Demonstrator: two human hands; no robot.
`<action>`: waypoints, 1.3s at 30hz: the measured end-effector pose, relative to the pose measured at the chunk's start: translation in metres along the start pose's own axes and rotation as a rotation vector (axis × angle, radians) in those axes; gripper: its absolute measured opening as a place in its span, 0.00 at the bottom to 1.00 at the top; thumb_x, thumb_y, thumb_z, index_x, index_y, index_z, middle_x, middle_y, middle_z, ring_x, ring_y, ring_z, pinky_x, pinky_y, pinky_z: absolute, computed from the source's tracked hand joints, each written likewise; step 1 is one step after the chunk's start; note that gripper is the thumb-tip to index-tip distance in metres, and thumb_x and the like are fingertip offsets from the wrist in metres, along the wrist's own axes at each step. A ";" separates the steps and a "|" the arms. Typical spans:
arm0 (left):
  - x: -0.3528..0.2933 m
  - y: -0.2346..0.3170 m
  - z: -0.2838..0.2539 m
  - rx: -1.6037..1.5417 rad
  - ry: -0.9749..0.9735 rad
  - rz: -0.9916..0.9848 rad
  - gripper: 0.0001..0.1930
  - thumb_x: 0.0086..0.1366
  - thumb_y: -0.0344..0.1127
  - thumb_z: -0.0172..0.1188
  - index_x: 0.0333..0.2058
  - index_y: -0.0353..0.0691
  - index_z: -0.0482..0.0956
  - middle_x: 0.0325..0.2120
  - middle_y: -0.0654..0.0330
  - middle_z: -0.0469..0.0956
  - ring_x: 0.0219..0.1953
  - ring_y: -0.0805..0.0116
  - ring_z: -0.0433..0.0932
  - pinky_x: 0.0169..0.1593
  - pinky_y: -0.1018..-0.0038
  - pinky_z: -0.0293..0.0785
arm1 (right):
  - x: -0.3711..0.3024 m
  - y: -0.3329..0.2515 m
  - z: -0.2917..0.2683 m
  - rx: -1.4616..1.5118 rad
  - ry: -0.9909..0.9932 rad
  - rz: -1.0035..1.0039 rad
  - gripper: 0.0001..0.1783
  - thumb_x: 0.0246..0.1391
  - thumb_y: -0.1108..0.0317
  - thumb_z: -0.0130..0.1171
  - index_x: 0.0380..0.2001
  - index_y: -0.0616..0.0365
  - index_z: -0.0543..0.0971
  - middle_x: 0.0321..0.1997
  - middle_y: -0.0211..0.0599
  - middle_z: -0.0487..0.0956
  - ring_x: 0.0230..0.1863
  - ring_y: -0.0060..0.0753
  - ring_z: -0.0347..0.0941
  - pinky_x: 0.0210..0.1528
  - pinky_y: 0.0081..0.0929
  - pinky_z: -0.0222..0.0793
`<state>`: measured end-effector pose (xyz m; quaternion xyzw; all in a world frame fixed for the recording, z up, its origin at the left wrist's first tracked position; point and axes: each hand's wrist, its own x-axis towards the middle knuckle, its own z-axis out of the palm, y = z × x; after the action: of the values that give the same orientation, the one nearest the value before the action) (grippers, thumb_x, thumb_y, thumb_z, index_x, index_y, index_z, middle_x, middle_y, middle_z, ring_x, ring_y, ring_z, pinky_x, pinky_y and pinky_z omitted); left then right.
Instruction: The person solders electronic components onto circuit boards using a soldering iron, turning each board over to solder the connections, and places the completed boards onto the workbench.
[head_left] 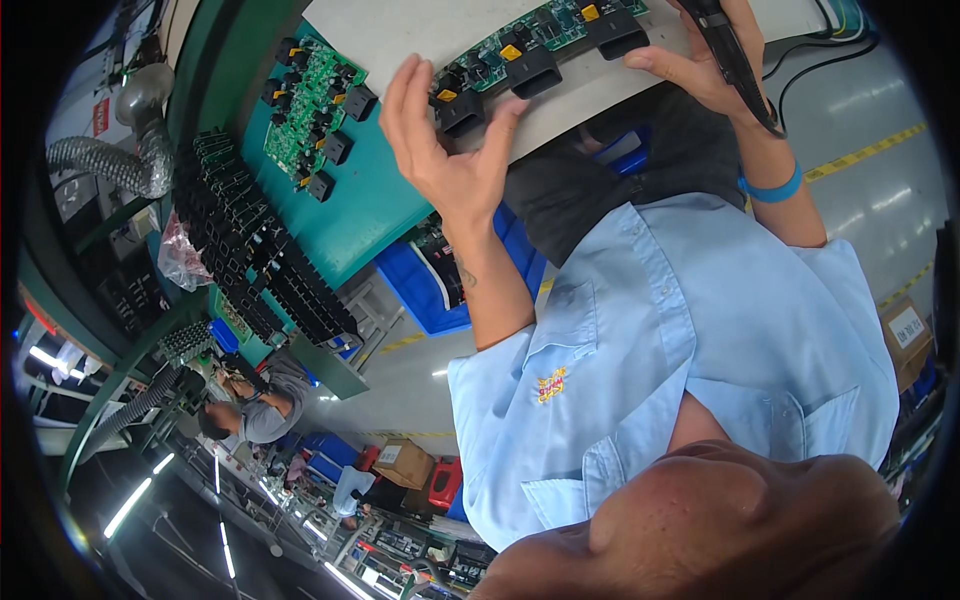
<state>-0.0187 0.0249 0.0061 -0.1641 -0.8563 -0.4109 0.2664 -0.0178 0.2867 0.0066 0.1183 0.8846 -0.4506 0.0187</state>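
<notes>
A green circuit board point(545, 35) with yellow-marked parts and several black connectors lies on a whitish work surface point(600, 95) at the top of the head view. My left hand point(445, 150) is at the board's left end, fingers stretched out and thumb apart, around a black connector point(461, 113). The thumb tip is close to the middle connector point(531, 73); whether it touches cannot be made out. At the right end my right hand point(715, 75) has a long black tool point(738, 65) in its grip, thumb pointing at another connector point(618, 35). The tool's upper end is cut off.
Another green circuit board point(312, 115) lies on a teal mat point(365, 205) to the left. Beyond it stands a long row of black-edged boards point(265, 240). A blue bin point(425, 290) is below the bench edge. Black cables point(820, 50) hang at right. A co-worker point(270, 405) sits farther off.
</notes>
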 end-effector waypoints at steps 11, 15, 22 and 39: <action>0.048 0.040 0.008 0.347 -0.487 0.313 0.32 0.44 0.25 0.72 0.53 0.46 0.82 0.51 0.66 0.83 0.49 0.62 0.82 0.53 0.68 0.76 | -0.006 -0.008 -0.002 0.325 -0.043 0.136 0.52 0.39 0.72 0.84 0.66 0.65 0.65 0.63 0.49 0.74 0.58 0.43 0.79 0.62 0.37 0.76; 0.045 0.035 0.011 0.400 -0.455 0.305 0.32 0.43 0.23 0.70 0.52 0.48 0.83 0.49 0.69 0.84 0.45 0.65 0.83 0.48 0.71 0.78 | -0.002 -0.005 0.001 0.337 -0.080 0.099 0.50 0.39 0.71 0.84 0.65 0.65 0.67 0.63 0.47 0.75 0.57 0.41 0.79 0.61 0.33 0.76; 0.043 0.037 0.014 0.442 -0.434 0.318 0.32 0.42 0.21 0.70 0.51 0.48 0.84 0.46 0.69 0.85 0.41 0.67 0.84 0.43 0.73 0.79 | 0.015 0.025 0.015 0.063 0.384 -0.899 0.49 0.40 0.71 0.84 0.65 0.65 0.68 0.62 0.46 0.76 0.56 0.39 0.80 0.60 0.31 0.76; 0.050 0.024 -0.026 0.213 -0.399 0.166 0.27 0.49 0.21 0.72 0.51 0.38 0.83 0.50 0.58 0.85 0.49 0.60 0.84 0.53 0.70 0.78 | 0.000 0.001 -0.003 0.268 -0.006 -0.040 0.50 0.40 0.75 0.83 0.66 0.66 0.65 0.64 0.48 0.73 0.56 0.44 0.79 0.60 0.35 0.76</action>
<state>-0.0390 0.0215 0.0641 -0.2829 -0.9140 -0.2545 0.1403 -0.0174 0.2895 0.0078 0.1005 0.8186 -0.5655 -0.0035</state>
